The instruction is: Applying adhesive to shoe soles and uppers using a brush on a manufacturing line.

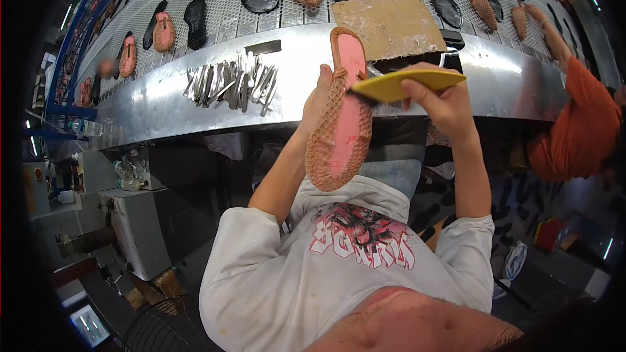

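Tan woven shoe piece [344,133], pink inside, is being held up before the metal bench [300,58].
The left hand [317,100] is gripping its side, thumb in view; the right hand [448,105] is clasping a yellow brush [391,85], its dark bristles overlapping the pink face. Beyond, a cardboard sheet [388,26] and loose dark strips [228,85] are lying on the bench.

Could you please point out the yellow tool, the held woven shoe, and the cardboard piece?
Yellow tool [388,86], head view: its flat yellow part.
Woven shoe [349,119], head view: its pink inner face.
Cardboard piece [389,30], head view: its stained top surface.
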`<act>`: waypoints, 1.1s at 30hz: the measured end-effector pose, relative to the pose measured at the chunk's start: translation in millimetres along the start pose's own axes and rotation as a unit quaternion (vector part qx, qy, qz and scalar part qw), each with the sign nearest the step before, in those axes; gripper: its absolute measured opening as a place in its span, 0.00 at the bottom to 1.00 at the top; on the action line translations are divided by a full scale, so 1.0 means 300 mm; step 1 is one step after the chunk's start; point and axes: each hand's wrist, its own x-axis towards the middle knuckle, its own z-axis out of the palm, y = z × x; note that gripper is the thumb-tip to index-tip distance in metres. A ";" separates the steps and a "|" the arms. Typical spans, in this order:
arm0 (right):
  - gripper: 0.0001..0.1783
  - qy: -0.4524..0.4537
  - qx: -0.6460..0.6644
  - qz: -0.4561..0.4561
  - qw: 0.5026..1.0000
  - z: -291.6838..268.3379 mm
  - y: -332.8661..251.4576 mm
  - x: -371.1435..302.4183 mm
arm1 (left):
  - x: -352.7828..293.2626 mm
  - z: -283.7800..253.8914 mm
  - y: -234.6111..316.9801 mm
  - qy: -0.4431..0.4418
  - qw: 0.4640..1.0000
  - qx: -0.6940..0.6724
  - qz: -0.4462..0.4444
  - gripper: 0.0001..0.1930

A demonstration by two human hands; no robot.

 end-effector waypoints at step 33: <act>0.14 -0.162 -0.491 -0.124 0.847 0.626 0.295 0.245 | -0.148 -0.755 0.224 0.164 0.924 -0.265 0.223 0.41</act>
